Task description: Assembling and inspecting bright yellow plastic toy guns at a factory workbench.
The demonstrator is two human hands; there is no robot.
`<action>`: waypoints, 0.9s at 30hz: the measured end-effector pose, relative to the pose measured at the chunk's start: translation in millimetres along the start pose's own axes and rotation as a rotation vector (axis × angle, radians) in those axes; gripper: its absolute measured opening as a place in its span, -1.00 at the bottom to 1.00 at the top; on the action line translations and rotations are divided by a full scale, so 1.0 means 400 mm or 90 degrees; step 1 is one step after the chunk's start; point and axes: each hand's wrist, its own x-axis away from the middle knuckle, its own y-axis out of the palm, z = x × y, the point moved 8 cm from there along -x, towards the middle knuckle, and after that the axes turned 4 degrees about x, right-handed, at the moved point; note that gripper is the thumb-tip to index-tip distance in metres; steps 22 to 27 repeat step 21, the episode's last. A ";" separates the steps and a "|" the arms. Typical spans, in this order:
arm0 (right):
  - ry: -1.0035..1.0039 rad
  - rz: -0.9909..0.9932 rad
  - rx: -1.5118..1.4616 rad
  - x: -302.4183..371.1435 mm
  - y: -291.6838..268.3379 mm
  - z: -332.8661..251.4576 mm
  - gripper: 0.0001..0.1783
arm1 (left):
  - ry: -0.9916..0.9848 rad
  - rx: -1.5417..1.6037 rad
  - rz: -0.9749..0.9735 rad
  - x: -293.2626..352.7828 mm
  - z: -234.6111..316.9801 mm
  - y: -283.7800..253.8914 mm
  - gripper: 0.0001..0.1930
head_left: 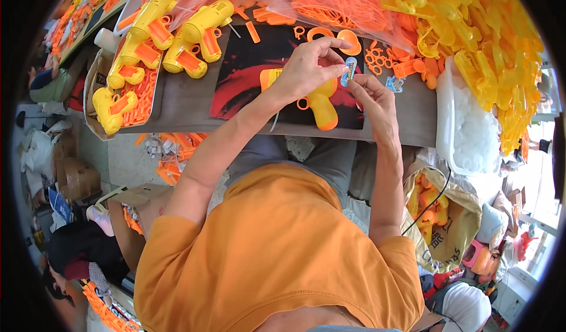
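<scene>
Over the table's near edge both my hands meet at a small blue printed sticker [349, 69]. My right hand [377, 101] pinches its lower end between thumb and forefinger. The thumb of my left hand [308, 71] presses against the sticker's left side; its forefinger is raised apart, and the other fingers are partly hidden. Beneath my hands, a yellow toy blaster [322, 109] with an orange-tipped grip lies on a red and black mat [239, 90], partly covered by my left hand. A blue and white sticker piece [395, 84] lies just right of the mat.
Several yellow blaster bodies [197, 22] stand at the left beside a box of orange parts [141, 105]. Orange rings [377, 58] lie right of the mat. A white tub [445, 114] of translucent pieces stands at the right edge, below heaped yellow shells [489, 43].
</scene>
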 end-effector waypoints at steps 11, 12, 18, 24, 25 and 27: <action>-0.322 0.040 0.447 0.001 -0.006 -0.211 -0.84 | 0.107 -0.346 -0.134 0.026 0.082 0.004 -0.59; -0.317 0.002 0.465 0.002 0.002 -0.207 -0.84 | 0.122 -0.351 -0.135 0.027 0.081 0.005 -0.60; -0.104 0.032 0.191 -0.021 -0.089 -0.076 -0.83 | 0.176 -0.491 -0.025 0.086 0.026 -0.092 -0.67; 0.024 0.027 0.076 -0.029 -0.102 0.038 -0.91 | 0.136 -0.498 -0.033 0.113 -0.005 -0.095 -0.69; 0.024 0.027 0.076 -0.029 -0.102 0.038 -0.91 | 0.136 -0.498 -0.033 0.113 -0.005 -0.095 -0.69; 0.024 0.027 0.076 -0.029 -0.102 0.038 -0.91 | 0.136 -0.498 -0.033 0.113 -0.005 -0.095 -0.69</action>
